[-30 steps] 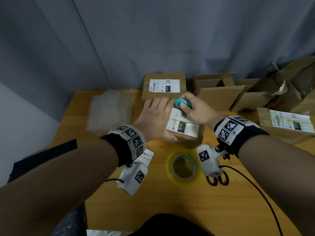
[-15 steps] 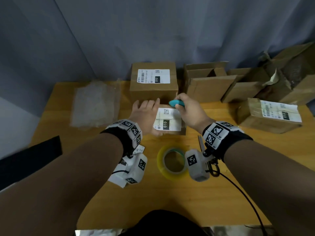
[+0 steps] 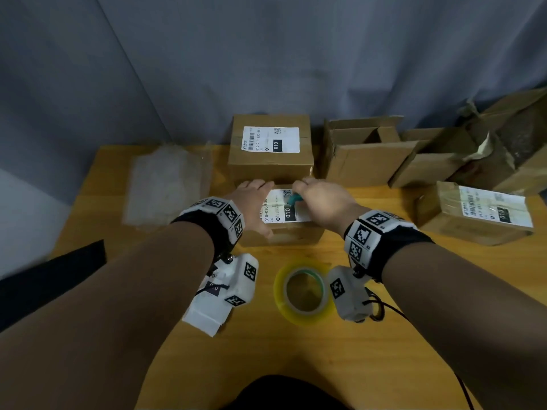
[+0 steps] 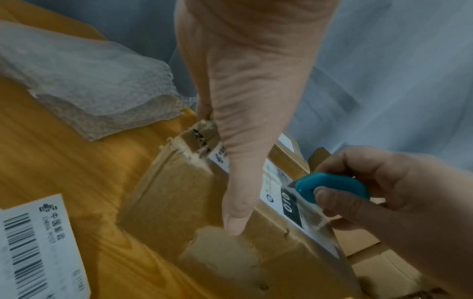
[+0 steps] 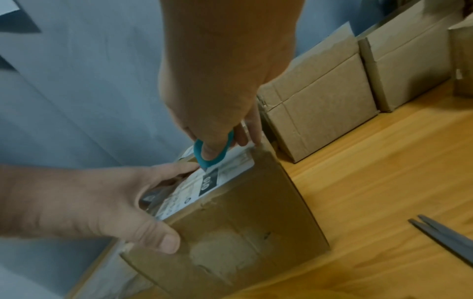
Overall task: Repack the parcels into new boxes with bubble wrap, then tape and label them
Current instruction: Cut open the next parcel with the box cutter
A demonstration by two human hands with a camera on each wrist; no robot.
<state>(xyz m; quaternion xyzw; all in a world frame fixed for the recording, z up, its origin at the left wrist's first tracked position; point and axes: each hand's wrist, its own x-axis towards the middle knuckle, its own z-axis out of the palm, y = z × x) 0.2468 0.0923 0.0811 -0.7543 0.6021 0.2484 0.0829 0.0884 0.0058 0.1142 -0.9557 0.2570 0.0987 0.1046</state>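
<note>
A small worn cardboard parcel [image 3: 284,232] with a white "010" label stands at the table's middle. My left hand [image 3: 253,202] grips its left end, thumb [image 4: 238,192] down the near face and fingers over the top. My right hand [image 3: 321,202] pinches a small teal box cutter [image 3: 296,199]. The cutter's blade tip rests on the taped label [image 4: 289,200] on top of the parcel. In the right wrist view the cutter [image 5: 204,156] sits just beyond my left hand's fingertips [image 5: 184,168].
A sealed labelled box [image 3: 270,149] stands right behind the parcel. Open empty boxes [image 3: 364,155] and a second labelled parcel [image 3: 473,214] are at right. Bubble wrap [image 3: 168,184] lies at left. Nearest me are a tape roll [image 3: 305,291], scissors [image 5: 445,236] and loose labels [image 4: 33,242].
My right hand has drawn the cutter from the parcel's far edge onto the label, nearer me. My left hand keeps its hold on the parcel.
</note>
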